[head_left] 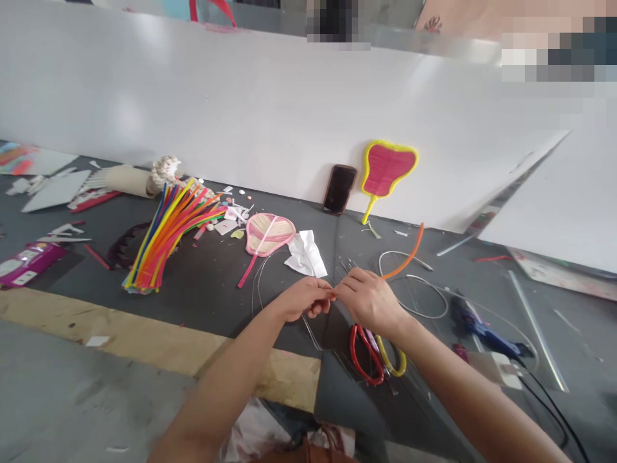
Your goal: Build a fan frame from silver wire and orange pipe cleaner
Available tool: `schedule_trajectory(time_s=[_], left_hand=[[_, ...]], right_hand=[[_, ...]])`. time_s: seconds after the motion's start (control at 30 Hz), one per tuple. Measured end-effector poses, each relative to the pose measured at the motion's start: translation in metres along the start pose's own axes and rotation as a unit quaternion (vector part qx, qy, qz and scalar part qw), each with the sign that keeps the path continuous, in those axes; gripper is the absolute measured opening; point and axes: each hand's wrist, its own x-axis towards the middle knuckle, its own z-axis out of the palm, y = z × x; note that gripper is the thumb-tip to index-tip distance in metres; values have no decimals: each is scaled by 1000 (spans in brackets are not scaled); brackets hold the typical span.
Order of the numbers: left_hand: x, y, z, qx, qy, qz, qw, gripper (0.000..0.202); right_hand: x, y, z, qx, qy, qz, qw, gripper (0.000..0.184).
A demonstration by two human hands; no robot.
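Looks to be working the near end of an orange strip (412, 257), pinched between the fingertips of left hand (308, 299) and right hand (369, 296), close together above the bench (222, 308); calls for steady finger control.

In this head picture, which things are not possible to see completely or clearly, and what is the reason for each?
All in the head view:
- What the left hand and right hand may pinch: covered by their fingers.
- Lower end of the orange strip: hidden by the right hand.
- Head of the red-handled tool: hidden behind the right hand.
- Purple object: cut off by the left edge; markings blurred.
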Motion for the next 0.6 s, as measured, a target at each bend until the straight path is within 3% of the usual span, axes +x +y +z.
schedule_trajectory(time_s=[0.13, 0.27, 0.33, 0.43, 0.53, 0.6], left_hand=[[-4, 0, 7, 147, 123, 127, 973, 27], [-7, 1, 10, 381, 192, 248, 870, 19], [-8, 1, 10, 441, 207, 259, 834, 21], [-9, 2, 12, 490, 225, 239, 807, 27], [-10, 3, 14, 509, 241, 205, 801, 27], [-10, 4, 14, 497, 244, 188, 811, 23]], right_hand=[[0, 9, 2, 43, -5, 70, 997, 22], [2, 12, 2, 89, -5, 130, 988, 17], [3, 11, 2, 110, -8, 142, 984, 15], [5, 10, 1, 122, 1, 142, 982, 15], [5, 7, 2, 100, 22, 115, 988, 18], [5, 4, 3, 61, 37, 90, 993, 20]])
